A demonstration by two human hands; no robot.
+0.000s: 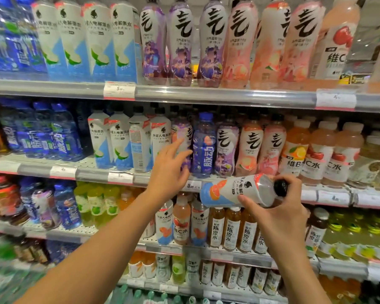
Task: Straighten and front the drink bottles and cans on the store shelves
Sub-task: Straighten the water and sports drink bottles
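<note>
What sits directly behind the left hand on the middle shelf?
The left hand covers a purple-labelled sparkling-water bottle; only its upper label shows. A dark blue bottle stands beside it. Its base is hidden.

Price tags clipped along grey shelf rails.

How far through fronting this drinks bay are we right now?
Done: the top shelf row stands upright, labels forward. In hand: the right hand has a grip on a grapefruit-label bottle held sideways off the shelf, while the left hand reaches to a purple bottle on the second shelf. Left: a blue bottle sits among the purple ones, and the lower shelves look mixed.
</note>
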